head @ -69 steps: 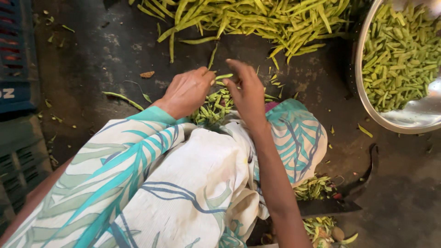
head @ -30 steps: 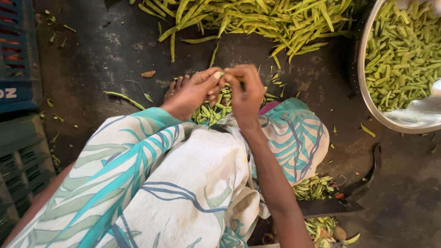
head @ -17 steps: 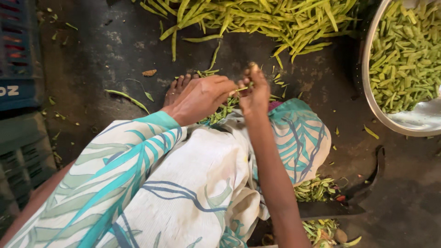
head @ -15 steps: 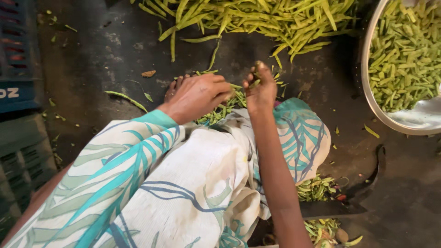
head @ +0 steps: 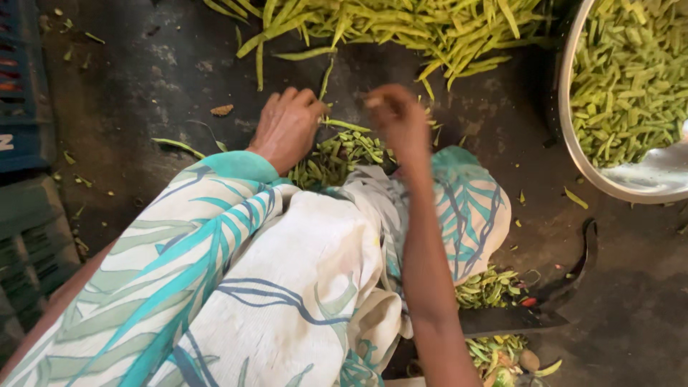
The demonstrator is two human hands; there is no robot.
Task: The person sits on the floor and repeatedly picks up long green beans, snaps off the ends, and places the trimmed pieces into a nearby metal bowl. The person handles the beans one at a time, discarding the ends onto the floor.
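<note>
Hands parted; right hand [head: 401, 123] lifted — left hand [head: 287, 129] down on bean pieces [head: 342, 154].

Single head cam, mine, looking steeply down past my lap to the dark floor [head: 143, 93]. Close range: my knees fill the lower frame, bean pile [head: 401, 25] at top edge, metal bowl [head: 573, 154] cut off top right.

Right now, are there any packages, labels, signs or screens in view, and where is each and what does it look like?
Blue plastic crate: left edge of the view, on the dark floor, ribbed wall with pale printed marking, cut off by the frame.
Dark green crate: just below the blue one, slatted, no marking visible.
No packages, signs or screens otherwise; only loose green beans and a metal bowl of cut pieces.
</note>
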